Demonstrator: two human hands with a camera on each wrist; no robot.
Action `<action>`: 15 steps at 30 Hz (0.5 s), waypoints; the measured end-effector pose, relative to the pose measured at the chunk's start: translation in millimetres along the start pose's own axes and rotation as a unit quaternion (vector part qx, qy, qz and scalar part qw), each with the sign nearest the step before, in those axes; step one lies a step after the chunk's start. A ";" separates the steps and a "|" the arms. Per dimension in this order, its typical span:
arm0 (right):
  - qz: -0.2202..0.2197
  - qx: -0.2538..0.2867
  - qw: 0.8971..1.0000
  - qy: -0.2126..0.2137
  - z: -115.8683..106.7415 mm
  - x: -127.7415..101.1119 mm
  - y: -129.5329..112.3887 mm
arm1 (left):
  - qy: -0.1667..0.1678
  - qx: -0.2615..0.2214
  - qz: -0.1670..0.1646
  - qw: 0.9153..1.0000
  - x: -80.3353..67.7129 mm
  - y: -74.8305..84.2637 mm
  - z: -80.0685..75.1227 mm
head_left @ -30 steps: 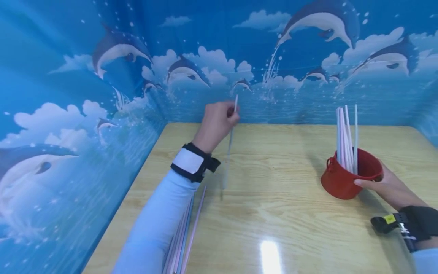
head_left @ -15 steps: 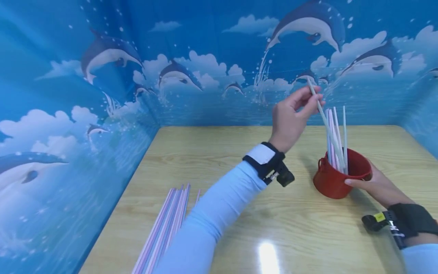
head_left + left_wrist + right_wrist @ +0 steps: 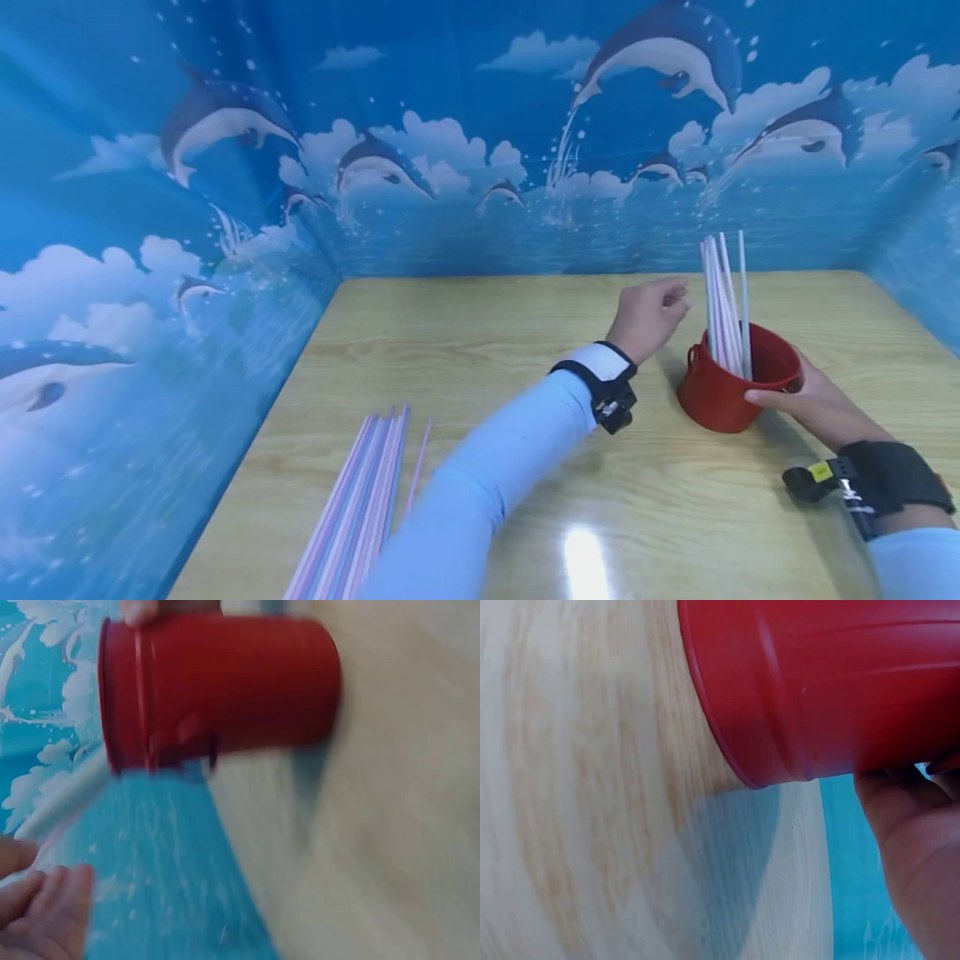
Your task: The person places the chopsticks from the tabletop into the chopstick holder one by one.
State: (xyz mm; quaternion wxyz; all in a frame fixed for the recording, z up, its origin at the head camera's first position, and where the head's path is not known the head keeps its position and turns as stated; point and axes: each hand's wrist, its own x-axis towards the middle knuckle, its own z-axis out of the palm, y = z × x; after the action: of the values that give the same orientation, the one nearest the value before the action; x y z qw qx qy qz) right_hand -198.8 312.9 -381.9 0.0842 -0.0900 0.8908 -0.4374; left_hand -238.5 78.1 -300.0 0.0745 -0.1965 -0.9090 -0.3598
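We see a small round red bucket [image 3: 731,387] standing on the shiny light wooden table [image 3: 525,350], at about 3 o'clock from the middle of the table in the head view. A bunch of long thin white and pale pink straws [image 3: 723,300] stands upright in it, poking out well above its rim.

Our right hand [image 3: 813,404] holds the red bucket from its 4 o'clock side. The thumb lies over the rim and the fingers curl round the far wall, so this hand is clamped on the bucket. In the right wrist view the bucket [image 3: 832,690] fills the top, with the fingers [image 3: 915,847] pressed on it.

Our left hand [image 3: 651,315] hangs just beside the straws, at 9 o'clock from the bucket. Its fingers are loosely bent and hold nothing. It does not touch the bucket. The left wrist view is blurry, but it shows the bucket [image 3: 217,690] near the loose fingers [image 3: 45,915].

A flat pile of long pink and purple straws [image 3: 356,508] lies on the table at 7 o'clock, well apart from the bucket. Blue walls with dolphins and clouds [image 3: 225,150] stand around the table.
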 end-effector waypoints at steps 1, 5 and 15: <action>-0.005 0.006 1.000 -0.001 1.0 -0.3 -0.5 | -0.015 0.023 -0.005 1.000 -2.0 -5.9 -6.5; -0.012 0.012 1.000 0.000 1.3 -2.0 -1.5 | -0.078 0.155 -0.031 0.984 -19.0 -35.7 -45.6; 0.026 -0.030 0.999 0.015 -15.4 -6.4 12.5 | -0.173 0.348 -0.211 0.897 -110.1 -134.5 -112.1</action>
State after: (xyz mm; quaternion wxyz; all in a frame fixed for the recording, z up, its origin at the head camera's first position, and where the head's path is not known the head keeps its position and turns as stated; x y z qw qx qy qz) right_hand -197.1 333.7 -382.0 0.0790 -0.0626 0.9069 -0.4090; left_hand -194.1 -121.3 -332.6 -0.0980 -0.0211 -0.9949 0.0118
